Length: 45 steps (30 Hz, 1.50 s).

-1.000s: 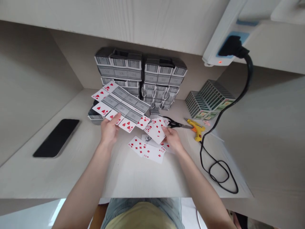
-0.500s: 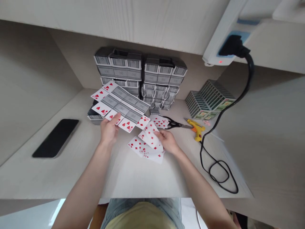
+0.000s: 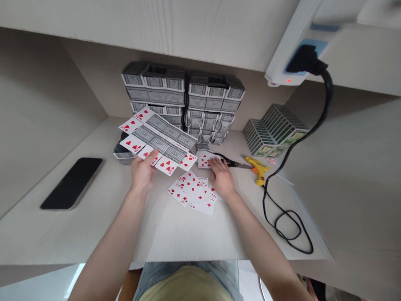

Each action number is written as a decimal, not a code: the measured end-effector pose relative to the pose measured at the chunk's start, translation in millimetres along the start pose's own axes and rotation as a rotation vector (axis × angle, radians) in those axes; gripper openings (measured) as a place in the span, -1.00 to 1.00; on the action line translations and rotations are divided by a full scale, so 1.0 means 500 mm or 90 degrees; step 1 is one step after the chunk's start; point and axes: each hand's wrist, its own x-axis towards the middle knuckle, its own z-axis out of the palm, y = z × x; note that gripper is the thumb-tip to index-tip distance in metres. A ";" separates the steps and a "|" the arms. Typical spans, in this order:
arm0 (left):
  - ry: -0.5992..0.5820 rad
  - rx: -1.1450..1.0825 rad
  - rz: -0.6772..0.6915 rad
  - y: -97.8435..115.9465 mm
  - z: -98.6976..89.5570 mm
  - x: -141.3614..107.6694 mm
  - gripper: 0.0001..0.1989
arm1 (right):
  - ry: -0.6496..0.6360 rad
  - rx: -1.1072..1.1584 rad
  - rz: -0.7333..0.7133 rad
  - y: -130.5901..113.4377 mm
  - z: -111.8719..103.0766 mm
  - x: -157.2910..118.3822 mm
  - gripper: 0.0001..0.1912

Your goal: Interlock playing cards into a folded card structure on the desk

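My left hand [image 3: 144, 173] grips a panel of joined playing cards [image 3: 159, 140] by its near edge, thumb on top. Patterned grey backs cover its middle, and red heart and diamond faces stick out around the edges. My right hand [image 3: 222, 177] lies with fingers stretched out over a diamond playing card [image 3: 205, 160] by the scissors. Whether it pinches that card I cannot see. Just left of this hand, a loose pile of diamond cards [image 3: 194, 194] lies face up and overlapping on the desk.
Two stacked structures of grey-backed cards [image 3: 156, 85] stand against the back wall. Black scissors [image 3: 233, 163], a yellow glue gun [image 3: 258, 167] with looping black cable [image 3: 288, 225] and green slatted card boxes [image 3: 275, 129] are at right. A phone [image 3: 73, 184] lies left. A power strip [image 3: 282, 71] hangs above.
My right hand has let go of a diamond card onto the loose pile and moved up to the card by the scissors. My left hand and its panel have stayed nearly still.
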 end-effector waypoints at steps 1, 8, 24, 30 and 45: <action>0.004 -0.001 -0.003 0.000 0.000 0.000 -0.74 | 0.006 0.001 0.000 0.003 0.005 -0.001 -0.57; 0.011 -0.009 -0.007 0.003 0.002 0.001 -0.73 | 0.143 0.094 -0.028 -0.013 -0.011 -0.011 -0.76; 0.012 -0.010 0.004 0.001 -0.001 0.003 -0.75 | 0.023 0.192 -0.009 -0.063 -0.018 -0.010 -0.76; 0.016 0.001 0.001 0.004 0.001 0.000 -0.76 | 0.045 0.173 -0.010 -0.048 -0.006 -0.010 -0.76; 0.008 -0.003 0.001 0.003 0.003 0.000 -0.72 | 0.107 0.135 -0.007 -0.026 -0.039 -0.009 -0.63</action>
